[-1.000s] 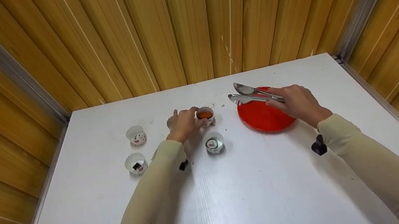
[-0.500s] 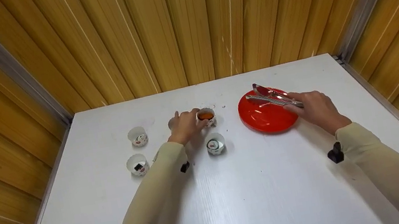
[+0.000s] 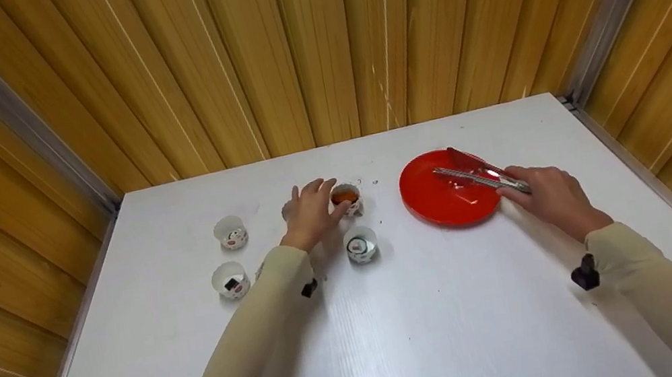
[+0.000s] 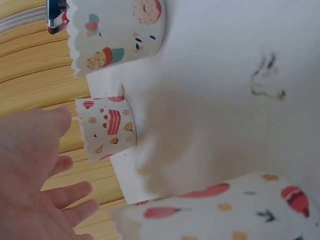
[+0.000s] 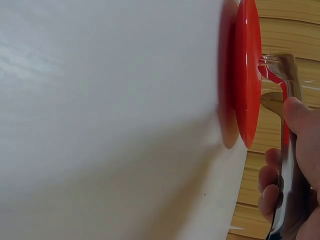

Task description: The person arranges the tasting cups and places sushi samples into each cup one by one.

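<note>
My left hand [image 3: 312, 215] is spread beside a printed paper baking cup [image 3: 345, 192] with something orange-brown in it. In the left wrist view its fingers are relaxed, with a gap between them and the nearest cup [image 4: 107, 127]. Another cup is mostly hidden behind this hand. My right hand [image 3: 552, 196] grips metal serving tongs [image 3: 485, 180] by the handle end. One arm of the tongs ends in fork tines and the other in a broad blade, spread apart over the red plate [image 3: 427, 200]. In the right wrist view, the tines [image 5: 269, 61] overlap the plate's edge.
Another baking cup [image 3: 361, 246] stands in front of the left hand, with a ring-shaped mark inside. Two more stand at the left: a far cup [image 3: 230, 233] and a nearer cup [image 3: 231, 281] showing a black rectangle. Small crumbs [image 3: 375, 182] dot the white table [image 3: 444, 348] behind.
My right hand has drawn the tongs rightward and toward me, from the plate's far left side to its right half. The left hand's fingers have lifted off the cup with orange-brown contents.
</note>
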`<control>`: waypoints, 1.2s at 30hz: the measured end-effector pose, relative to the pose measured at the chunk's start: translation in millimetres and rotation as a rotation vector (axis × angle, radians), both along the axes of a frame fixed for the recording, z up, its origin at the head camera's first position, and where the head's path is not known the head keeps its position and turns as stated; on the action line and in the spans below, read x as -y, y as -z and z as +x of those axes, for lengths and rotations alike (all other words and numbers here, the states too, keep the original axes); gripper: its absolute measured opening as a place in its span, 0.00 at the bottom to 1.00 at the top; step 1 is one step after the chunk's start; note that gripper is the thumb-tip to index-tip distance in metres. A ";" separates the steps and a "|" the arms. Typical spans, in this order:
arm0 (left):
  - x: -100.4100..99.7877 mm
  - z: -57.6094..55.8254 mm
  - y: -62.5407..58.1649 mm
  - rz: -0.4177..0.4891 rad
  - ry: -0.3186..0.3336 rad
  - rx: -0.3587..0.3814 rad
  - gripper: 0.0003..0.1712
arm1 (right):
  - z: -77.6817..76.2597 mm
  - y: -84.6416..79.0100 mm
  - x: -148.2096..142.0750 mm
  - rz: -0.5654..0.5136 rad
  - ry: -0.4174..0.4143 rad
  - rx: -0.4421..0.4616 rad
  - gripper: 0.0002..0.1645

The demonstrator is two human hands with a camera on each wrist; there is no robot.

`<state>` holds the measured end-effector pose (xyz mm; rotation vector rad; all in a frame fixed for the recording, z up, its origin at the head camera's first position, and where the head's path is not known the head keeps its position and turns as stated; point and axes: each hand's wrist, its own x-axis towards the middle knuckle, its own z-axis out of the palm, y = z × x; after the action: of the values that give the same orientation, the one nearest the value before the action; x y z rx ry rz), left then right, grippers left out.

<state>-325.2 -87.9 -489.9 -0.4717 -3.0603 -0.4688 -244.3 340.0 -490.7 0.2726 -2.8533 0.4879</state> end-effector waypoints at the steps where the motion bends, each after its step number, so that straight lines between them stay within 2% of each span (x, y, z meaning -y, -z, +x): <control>1: 1.8 2.2 -0.9 0.018 0.006 -0.024 0.37 | 1.5 0.8 -0.7 0.000 0.000 -0.007 0.29; 7: 21.0 14.6 -9.4 0.098 0.040 -0.243 0.39 | 7.2 4.9 -4.2 -0.012 0.017 -0.063 0.27; 10: 32.8 22.8 -14.0 0.108 0.016 -0.293 0.41 | 10.0 7.2 -7.4 -0.020 0.018 -0.076 0.25; 15: 51.6 37.6 -20.3 0.125 -0.041 -0.292 0.44 | 16.6 11.2 -13.7 -0.030 0.037 -0.049 0.23; 20: 70.5 53.2 -21.8 0.129 -0.091 -0.332 0.46 | 22.6 14.3 -16.8 -0.047 0.052 -0.008 0.26; 28: 97.4 83.4 -11.4 0.096 -0.139 -0.370 0.47 | 36.9 18.6 -19.5 -0.077 0.055 0.013 0.27; 36: 115.4 108.3 0.7 0.063 -0.147 -0.360 0.50 | 43.4 13.8 -18.9 -0.061 0.122 0.047 0.32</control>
<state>-216.8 -203.3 -490.5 -0.2887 -2.7010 -0.4204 -200.9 358.9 -504.5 0.0771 -2.8722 0.5619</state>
